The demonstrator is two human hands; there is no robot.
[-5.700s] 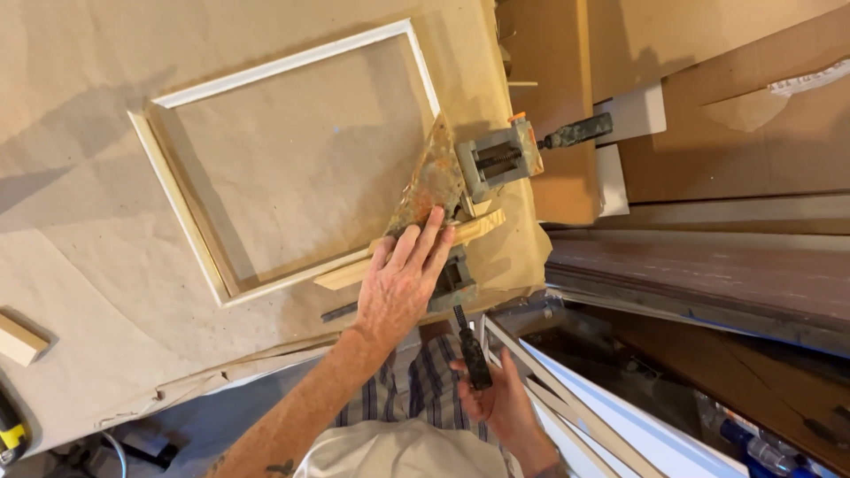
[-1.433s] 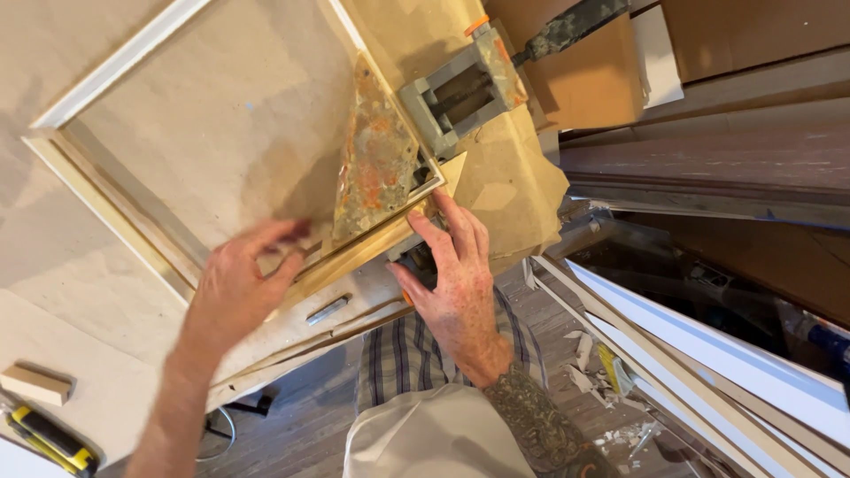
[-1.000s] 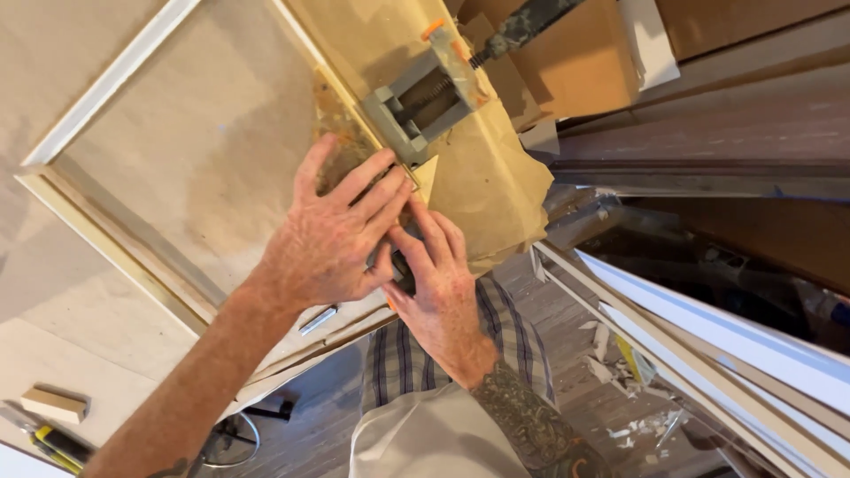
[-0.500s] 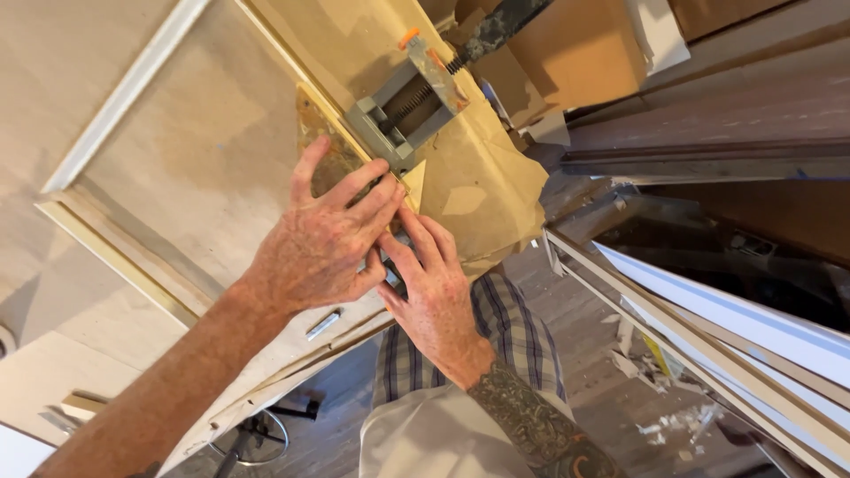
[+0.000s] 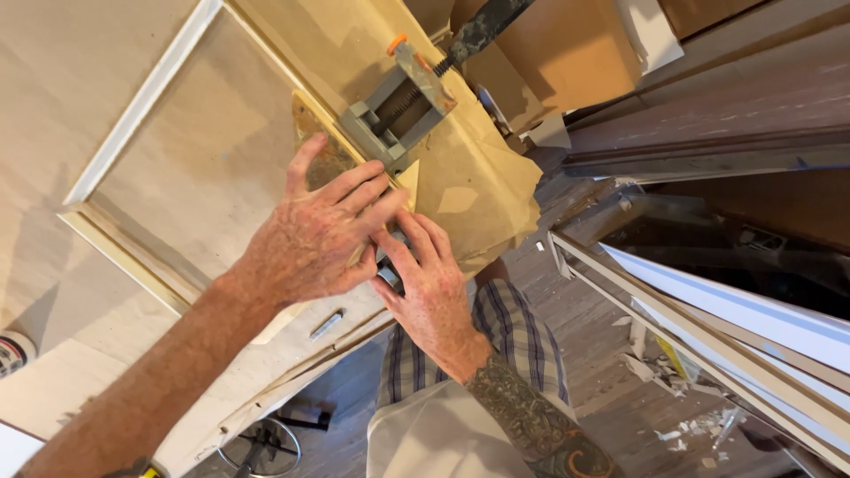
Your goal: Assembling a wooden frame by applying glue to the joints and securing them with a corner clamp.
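A pale wooden frame (image 5: pixel 142 102) lies on the paper-covered bench (image 5: pixel 53 292). Its near corner sits in a grey corner clamp (image 5: pixel 398 106) with an orange-tipped screw. A stained triangular plate (image 5: pixel 320 146) lies inside that corner. My left hand (image 5: pixel 314 243) lies flat on the frame corner with its fingers spread, just below the clamp. My right hand (image 5: pixel 429 288) comes up from the bench edge, its fingers curled on a small metal part of the clamp (image 5: pixel 388 274), partly under my left fingers. What the part is stays hidden.
Brown paper (image 5: pixel 478 177) hangs over the bench edge. A small metal strip (image 5: pixel 326 324) lies near that edge and a tape roll (image 5: pixel 13 352) at far left. Cardboard boxes (image 5: pixel 567 49) stand behind the clamp. Long white mouldings (image 5: pixel 717 332) lean at right over a debris-strewn floor.
My left hand has moved from the frame's lower rail up onto the corner, over my right fingers. My right hand, earlier holding a dark tool by the bench edge, now rests at the clamp.
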